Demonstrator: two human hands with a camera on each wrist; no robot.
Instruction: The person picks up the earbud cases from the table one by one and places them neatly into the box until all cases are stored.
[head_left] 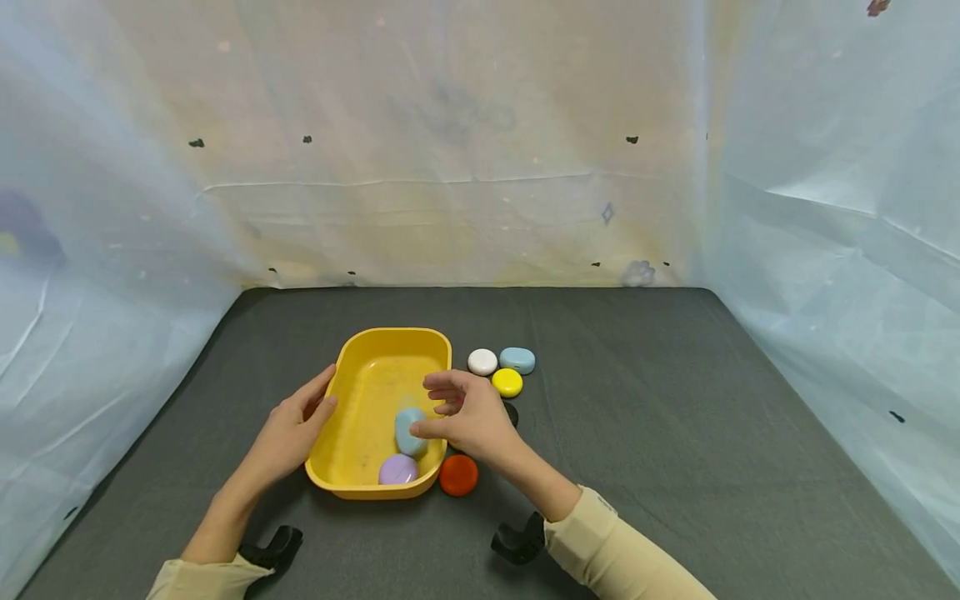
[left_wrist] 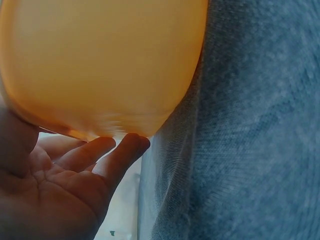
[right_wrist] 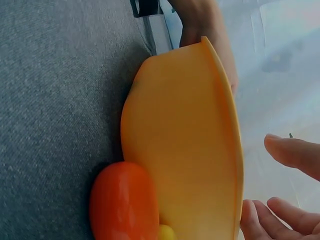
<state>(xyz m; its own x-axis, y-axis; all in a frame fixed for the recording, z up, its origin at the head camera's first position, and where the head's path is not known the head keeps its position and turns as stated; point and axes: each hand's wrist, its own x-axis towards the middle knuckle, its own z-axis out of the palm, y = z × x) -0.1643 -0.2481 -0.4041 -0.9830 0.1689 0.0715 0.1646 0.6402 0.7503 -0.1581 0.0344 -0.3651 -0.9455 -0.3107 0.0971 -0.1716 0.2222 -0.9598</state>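
A yellow plastic basin [head_left: 358,433] stands on the dark cloth. At its left rim my left hand [head_left: 288,429] touches it with fairly straight fingers; in the left wrist view the fingertips [left_wrist: 131,142] meet the outer wall. My right hand [head_left: 468,417] hovers over the right side, thumb and fingers spread apart. Below the thumb, inside the basin, is a glossy light blue oval piece [head_left: 405,433], partly covered by the thumb. Beside it lies a round purple piece [head_left: 397,469]. In the right wrist view the right hand [right_wrist: 287,200] is at rim height, fingers apart.
Right of the basin lie a red rounded piece [head_left: 458,475], a white one [head_left: 482,362], a yellow one [head_left: 507,382], another light blue oval [head_left: 517,359] and a black one [head_left: 512,413] half hidden by the right hand. Pale plastic sheeting [head_left: 450,167] walls the table's back and sides.
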